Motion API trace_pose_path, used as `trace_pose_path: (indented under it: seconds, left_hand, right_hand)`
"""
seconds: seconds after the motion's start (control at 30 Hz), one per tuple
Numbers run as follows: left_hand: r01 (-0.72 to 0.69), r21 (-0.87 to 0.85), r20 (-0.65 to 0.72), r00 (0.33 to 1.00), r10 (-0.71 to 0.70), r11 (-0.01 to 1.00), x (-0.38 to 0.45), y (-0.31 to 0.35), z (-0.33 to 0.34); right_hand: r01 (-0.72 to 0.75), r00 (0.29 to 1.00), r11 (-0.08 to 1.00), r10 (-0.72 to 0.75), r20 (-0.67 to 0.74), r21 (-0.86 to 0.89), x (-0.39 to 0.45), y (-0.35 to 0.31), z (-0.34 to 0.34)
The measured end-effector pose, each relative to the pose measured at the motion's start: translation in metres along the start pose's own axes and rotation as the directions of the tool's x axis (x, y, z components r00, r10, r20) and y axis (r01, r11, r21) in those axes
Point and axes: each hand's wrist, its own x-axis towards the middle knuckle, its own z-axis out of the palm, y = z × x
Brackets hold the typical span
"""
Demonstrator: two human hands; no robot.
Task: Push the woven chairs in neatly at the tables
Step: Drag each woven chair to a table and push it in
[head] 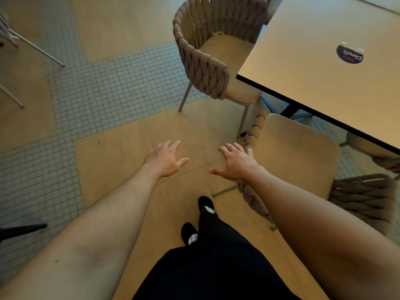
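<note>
Woven taupe rope wraps the backs of two chairs that stand at one corner of a pale square table (324, 87). The far woven chair (205, 61) sits at the table's left side with its cushioned seat partly under the tabletop, its back curving outward toward the tiled floor (104, 87). The near woven chair (298, 161) stands on the side closest to the person, its seat mostly clear of the table edge and its braided arm just beside the right hand (236, 162). Both hands are bare, fingers spread and holding nothing; the left hand (165, 159) hovers over open floor, well apart from either chair. The step in hand looks like the reach toward the near chair, which still seems to need pushing in. The next move probably calls for both palms on its woven rim, then a straight push toward the table so the seat slides under squarely without striking the far chair's leg.
</note>
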Motion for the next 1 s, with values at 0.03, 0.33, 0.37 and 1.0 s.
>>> trace_pose_path:
  seconds: [0.03, 0.33, 0.37, 1.0]
  left_hand:
    - [0.001, -0.002, 0.001, 1.000, -0.001, 1.000, 0.007, -0.004, -0.005]
    - [0.031, -0.013, 0.006, 0.999, -0.031, 0.999, 0.088, -0.036, -0.050]
    - [0.038, -0.018, 0.008, 0.999, -0.038, 0.999, 0.097, -0.039, -0.056]
    - [-0.032, 0.000, -0.034, 0.999, 0.032, 0.999, 0.295, -0.183, -0.206]
  right_hand:
    - [0.003, 1.000, 1.000, -0.003, 0.004, -0.001, 0.009, -0.003, -0.004]
    - [0.015, 1.000, 1.000, -0.015, -0.004, -0.004, 0.103, -0.017, -0.053]
    - [0.019, 1.000, 1.000, -0.019, -0.004, -0.004, 0.114, -0.019, -0.061]
    - [-0.050, 0.998, 0.997, 0.053, -0.035, 0.064, 0.335, -0.108, -0.192]
